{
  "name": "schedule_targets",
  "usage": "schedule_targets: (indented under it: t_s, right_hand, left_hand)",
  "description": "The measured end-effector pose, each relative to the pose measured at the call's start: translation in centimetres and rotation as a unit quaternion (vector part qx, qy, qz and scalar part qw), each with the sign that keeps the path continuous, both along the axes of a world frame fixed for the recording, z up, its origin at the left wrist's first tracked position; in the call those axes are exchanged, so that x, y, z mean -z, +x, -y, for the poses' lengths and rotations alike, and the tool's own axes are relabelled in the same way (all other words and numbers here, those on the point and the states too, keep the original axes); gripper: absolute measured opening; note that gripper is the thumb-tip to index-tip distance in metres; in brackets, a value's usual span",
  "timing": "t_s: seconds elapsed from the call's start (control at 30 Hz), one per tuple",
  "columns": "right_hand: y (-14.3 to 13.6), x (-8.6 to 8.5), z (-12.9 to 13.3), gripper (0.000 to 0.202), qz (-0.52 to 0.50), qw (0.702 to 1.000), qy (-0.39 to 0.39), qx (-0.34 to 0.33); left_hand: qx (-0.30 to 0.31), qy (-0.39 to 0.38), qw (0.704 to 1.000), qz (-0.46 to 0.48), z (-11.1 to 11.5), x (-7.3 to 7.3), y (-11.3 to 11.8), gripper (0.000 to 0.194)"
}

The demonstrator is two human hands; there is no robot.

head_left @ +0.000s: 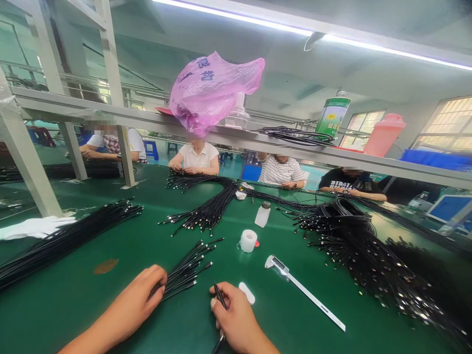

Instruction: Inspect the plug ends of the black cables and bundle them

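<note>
My left hand [142,290] is closed on a small bundle of black cables [188,270], whose metal plug ends fan out to the right over the green table. The part of the bundle under my palm is hidden. Close by on the right, my right hand [236,309] grips a slim black pen-like tool [219,295], held steeply with a light band near its lower end. Its exact kind does not show. Beside the right fingers lies a small white oval piece [247,293]. A digital caliper [306,292] rests further right, its jaws toward the back.
Larger cable bundles lie left [70,231], at the back middle [206,206] and right [368,255]. A white tape roll [248,241], a bottle [262,215] and a white glove [33,227] are around. A metal shelf [147,120] crosses above; several people sit opposite.
</note>
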State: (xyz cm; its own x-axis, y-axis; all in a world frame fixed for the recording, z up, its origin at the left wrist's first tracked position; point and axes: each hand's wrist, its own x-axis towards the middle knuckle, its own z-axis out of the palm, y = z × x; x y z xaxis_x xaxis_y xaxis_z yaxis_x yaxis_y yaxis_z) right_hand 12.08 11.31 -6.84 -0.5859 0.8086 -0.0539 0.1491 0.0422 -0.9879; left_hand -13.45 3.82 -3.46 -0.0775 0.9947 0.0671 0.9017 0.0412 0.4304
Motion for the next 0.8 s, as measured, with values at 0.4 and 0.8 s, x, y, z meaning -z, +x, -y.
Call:
schedule_targets:
  t_s: [0.4, 0.8]
  right_hand:
    - [-0.06, 0.21, -0.05, 0.025, 0.001, 1.000, 0.006, 0.003]
    - [0.00, -0.12, -0.07, 0.027, -0.002, 1.000, 0.001, -0.001]
  left_hand:
    - [0.002, 0.007, 1.000, 0.004, -0.11, 0.21, -0.16, 0.028]
    - [-0.001, 0.003, 1.000, 0.001, -0.10, 0.00, -0.02, 0.030]
